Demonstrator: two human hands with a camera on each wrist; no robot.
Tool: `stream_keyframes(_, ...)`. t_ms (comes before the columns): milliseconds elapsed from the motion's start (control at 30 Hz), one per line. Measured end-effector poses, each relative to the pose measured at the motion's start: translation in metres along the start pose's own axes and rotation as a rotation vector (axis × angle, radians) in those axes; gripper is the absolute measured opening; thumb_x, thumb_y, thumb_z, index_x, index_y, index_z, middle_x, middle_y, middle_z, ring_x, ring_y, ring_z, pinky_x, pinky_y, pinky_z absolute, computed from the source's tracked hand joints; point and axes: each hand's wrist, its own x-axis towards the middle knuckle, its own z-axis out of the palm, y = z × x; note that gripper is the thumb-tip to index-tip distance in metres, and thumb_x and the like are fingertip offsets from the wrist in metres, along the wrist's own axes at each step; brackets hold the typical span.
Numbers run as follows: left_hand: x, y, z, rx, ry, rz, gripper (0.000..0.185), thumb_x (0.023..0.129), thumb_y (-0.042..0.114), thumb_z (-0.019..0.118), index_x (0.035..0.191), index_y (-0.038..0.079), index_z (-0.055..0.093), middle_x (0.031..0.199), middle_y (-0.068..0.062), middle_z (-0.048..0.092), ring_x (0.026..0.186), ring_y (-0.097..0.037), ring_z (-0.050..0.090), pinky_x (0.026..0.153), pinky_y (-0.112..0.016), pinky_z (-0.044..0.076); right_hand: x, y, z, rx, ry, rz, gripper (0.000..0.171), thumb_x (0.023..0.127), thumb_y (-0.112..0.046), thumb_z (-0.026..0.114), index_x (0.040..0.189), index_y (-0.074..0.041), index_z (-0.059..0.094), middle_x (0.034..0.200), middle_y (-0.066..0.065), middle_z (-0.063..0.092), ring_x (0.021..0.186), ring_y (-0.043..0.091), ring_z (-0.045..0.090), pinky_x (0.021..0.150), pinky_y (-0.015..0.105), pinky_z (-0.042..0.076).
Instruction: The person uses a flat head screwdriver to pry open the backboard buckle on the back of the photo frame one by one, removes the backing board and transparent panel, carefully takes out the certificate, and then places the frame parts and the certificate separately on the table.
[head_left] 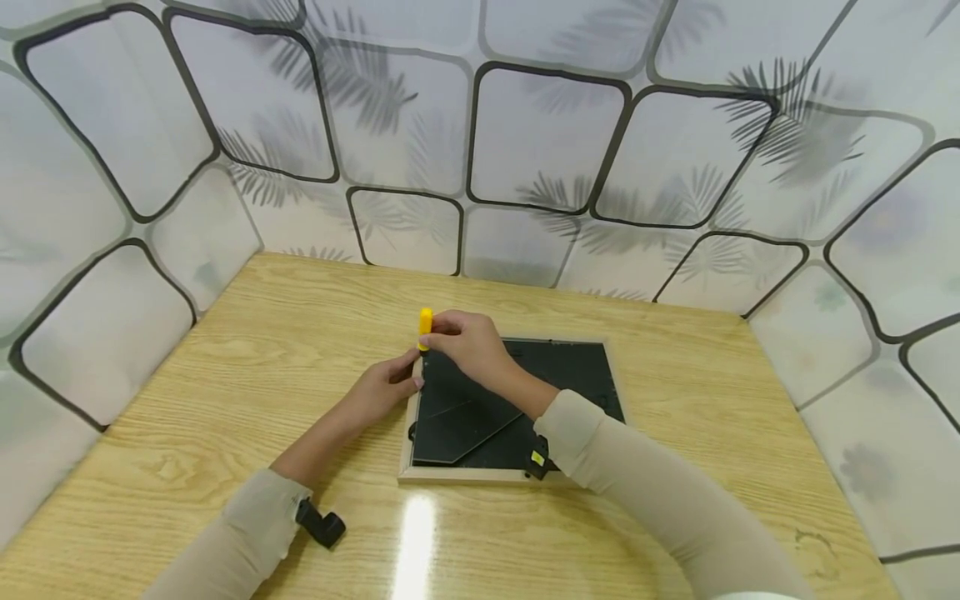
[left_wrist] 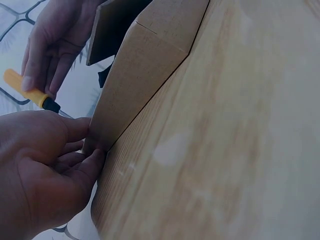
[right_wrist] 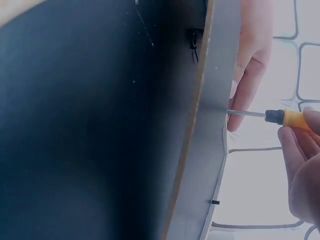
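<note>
A picture frame (head_left: pixel 480 475) lies face down, its black backing board (head_left: pixel 453 433) upward inside a pale wooden border. My right hand (head_left: pixel 476 346) pinches the yellow handle of a screwdriver (head_left: pixel 426 327), held upright over the far left corner. In the right wrist view the metal shaft of the screwdriver (right_wrist: pixel 247 113) reaches the board's edge; its very tip is hidden. With thumb and fingers, my left hand (head_left: pixel 378 390) grips the frame's left side near that corner. The left wrist view shows the left hand (left_wrist: pixel 50 167) against the wooden side of the frame (left_wrist: pixel 135 80).
A small black fitting (head_left: pixel 412 430) sits on the frame's left edge, and a dark tab (right_wrist: pixel 215 202) sticks out along the board. Wood-grain table surface (head_left: pixel 300 333) surrounds the frame. Patterned walls (head_left: pixel 540 142) stand behind and at both sides.
</note>
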Motion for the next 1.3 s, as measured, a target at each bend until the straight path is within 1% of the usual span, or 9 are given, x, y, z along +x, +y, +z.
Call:
stream_keyframes(167, -0.001, 0.000, -0.001, -0.003, 0.003, 0.002, 0.062, 0.106, 0.023, 0.054, 0.160, 0.012, 0.027, 0.166, -0.009, 0.026, 0.152, -0.029, 0.027, 0.121, -0.048, 0.030, -0.001, 0.002, 0.001, 0.003, 0.010, -0.007, 0.027, 0.094, -0.028, 0.073, 0.117, -0.015, 0.073, 0.110, -0.002, 0.074, 0.103, 0.015, 0.070, 0.090, 0.034, 0.059)
stream_keyframes(300, -0.001, 0.000, 0.000, -0.004, 0.001, 0.005, 0.061, 0.106, 0.023, 0.055, 0.160, 0.013, 0.029, 0.166, -0.009, 0.026, 0.152, -0.029, 0.027, 0.121, -0.048, 0.029, -0.005, 0.010, -0.003, 0.033, 0.018, 0.008, 0.025, 0.094, -0.030, 0.072, 0.115, -0.016, 0.072, 0.110, -0.003, 0.073, 0.104, 0.015, 0.069, 0.092, 0.036, 0.058)
stream_keyframes(433, 0.001, 0.000, 0.001, -0.009, -0.006, 0.006, 0.061, 0.106, 0.022, 0.055, 0.160, 0.011, 0.028, 0.166, -0.010, 0.024, 0.153, -0.029, 0.026, 0.122, -0.048, 0.029, -0.012, 0.020, -0.013, 0.064, 0.004, 0.035, 0.023, 0.094, -0.032, 0.073, 0.112, -0.018, 0.071, 0.108, -0.003, 0.072, 0.104, 0.015, 0.068, 0.092, 0.037, 0.057)
stream_keyframes(600, 0.002, -0.001, 0.001, 0.000, -0.003, 0.001, 0.061, 0.106, 0.023, 0.055, 0.160, 0.012, 0.029, 0.167, -0.010, 0.024, 0.153, -0.029, 0.026, 0.122, -0.047, 0.029, -0.020, 0.030, -0.028, 0.061, -0.020, 0.057, 0.024, 0.093, -0.032, 0.075, 0.111, -0.017, 0.072, 0.108, 0.000, 0.072, 0.102, 0.017, 0.068, 0.090, 0.037, 0.058)
stream_keyframes(800, 0.000, -0.002, 0.000, -0.007, -0.007, 0.005, 0.061, 0.106, 0.020, 0.054, 0.160, 0.011, 0.028, 0.167, -0.010, 0.022, 0.153, -0.028, 0.024, 0.122, -0.047, 0.028, -0.027, 0.042, -0.041, 0.061, -0.028, 0.085, 0.031, 0.091, -0.026, 0.076, 0.119, -0.013, 0.071, 0.116, 0.005, 0.069, 0.104, 0.021, 0.067, 0.089, 0.036, 0.058)
stream_keyframes(967, 0.000, -0.001, 0.000, -0.017, -0.008, 0.004, 0.061, 0.106, 0.019, 0.054, 0.160, 0.011, 0.028, 0.167, -0.010, 0.021, 0.154, -0.028, 0.022, 0.122, -0.046, 0.027, -0.031, 0.048, -0.049, -0.007, -0.025, 0.115, 0.030, 0.091, -0.021, 0.077, 0.119, -0.012, 0.072, 0.117, 0.006, 0.069, 0.098, 0.021, 0.066, 0.087, 0.034, 0.059)
stream_keyframes(1067, 0.000, -0.001, 0.000, -0.015, -0.008, 0.007, 0.061, 0.106, 0.018, 0.054, 0.160, 0.011, 0.028, 0.167, -0.010, 0.021, 0.154, -0.028, 0.022, 0.122, -0.046, 0.027, -0.034, 0.049, -0.053, -0.065, -0.037, 0.117, 0.026, 0.091, -0.019, 0.077, 0.115, -0.013, 0.073, 0.110, 0.006, 0.070, 0.090, 0.020, 0.066, 0.081, 0.032, 0.058)
stream_keyframes(1167, 0.000, 0.000, 0.000, -0.009, -0.006, 0.010, 0.061, 0.106, 0.019, 0.054, 0.160, 0.011, 0.028, 0.167, -0.010, 0.021, 0.154, -0.027, 0.021, 0.123, -0.046, 0.026, -0.038, 0.051, -0.054, -0.131, -0.060, 0.116, 0.025, 0.091, -0.018, 0.076, 0.115, -0.012, 0.073, 0.104, 0.005, 0.072, 0.083, 0.018, 0.065, 0.075, 0.031, 0.057)
stream_keyframes(1300, 0.000, 0.000, 0.000, -0.014, -0.009, 0.010, 0.061, 0.106, 0.019, 0.055, 0.160, 0.010, 0.028, 0.167, -0.010, 0.021, 0.154, -0.028, 0.021, 0.123, -0.046, 0.026, -0.041, 0.055, -0.054, -0.202, -0.089, 0.128, 0.026, 0.091, -0.018, 0.075, 0.117, -0.012, 0.074, 0.100, 0.003, 0.073, 0.080, 0.015, 0.065, 0.071, 0.029, 0.057)
